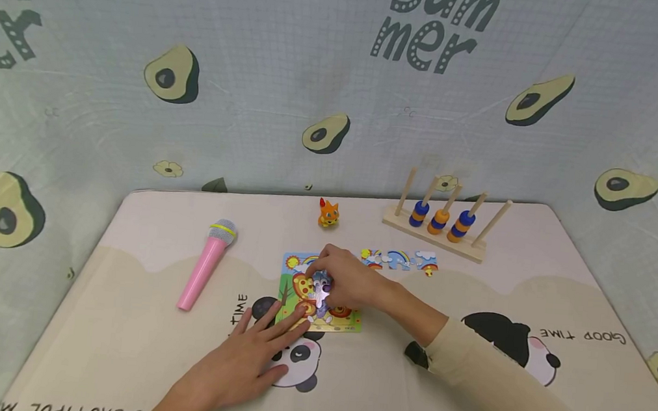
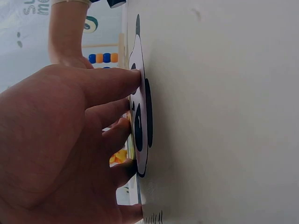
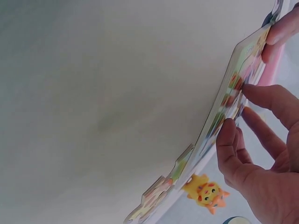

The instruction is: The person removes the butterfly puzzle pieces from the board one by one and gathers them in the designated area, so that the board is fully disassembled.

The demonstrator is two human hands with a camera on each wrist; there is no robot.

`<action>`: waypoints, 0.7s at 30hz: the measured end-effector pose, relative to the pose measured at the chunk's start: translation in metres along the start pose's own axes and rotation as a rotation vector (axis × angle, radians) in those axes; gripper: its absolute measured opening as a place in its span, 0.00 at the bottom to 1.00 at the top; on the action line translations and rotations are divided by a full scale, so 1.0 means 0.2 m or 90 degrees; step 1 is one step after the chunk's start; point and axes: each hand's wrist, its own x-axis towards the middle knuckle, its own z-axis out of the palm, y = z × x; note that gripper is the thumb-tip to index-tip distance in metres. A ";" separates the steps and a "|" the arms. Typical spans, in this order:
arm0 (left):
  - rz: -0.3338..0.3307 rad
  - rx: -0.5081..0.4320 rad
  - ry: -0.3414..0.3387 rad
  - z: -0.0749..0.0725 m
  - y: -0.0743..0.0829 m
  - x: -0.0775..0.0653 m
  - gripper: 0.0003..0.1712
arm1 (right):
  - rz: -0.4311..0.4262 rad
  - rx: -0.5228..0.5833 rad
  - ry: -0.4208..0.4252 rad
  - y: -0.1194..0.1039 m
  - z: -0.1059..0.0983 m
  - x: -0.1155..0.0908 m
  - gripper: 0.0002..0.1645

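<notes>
A colourful picture puzzle board (image 1: 348, 327) lies on the table in front of me. My left hand (image 1: 245, 361) rests at its lower left, fingers spread, fingertips on the board's edge and thumb on the cloth. My right hand (image 1: 348, 279) reaches over the board from the right with bent fingers. Its thumb and fingertips pinch a purple-grey puzzle piece (image 1: 320, 284) at the middle of the picture. In the right wrist view, the right hand (image 3: 266, 149) has its fingertips right at the board's surface. Part of the board's right side is hidden under this hand.
Loose puzzle pieces (image 1: 399, 259) lie in a row right of the board. Behind stands an orange animal figure (image 1: 329, 214). A wooden peg rack (image 1: 449, 237) with blue and orange rings is at the back right. To the left lies a pink toy microphone (image 1: 206, 265).
</notes>
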 end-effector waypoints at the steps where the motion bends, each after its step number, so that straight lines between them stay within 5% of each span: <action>1: 0.002 0.000 0.003 0.00 0.00 0.00 0.40 | 0.002 -0.002 -0.001 0.00 0.00 0.00 0.30; 21: 0.001 0.017 0.002 0.01 0.00 0.00 0.38 | 0.025 0.022 0.053 0.06 -0.03 -0.06 0.25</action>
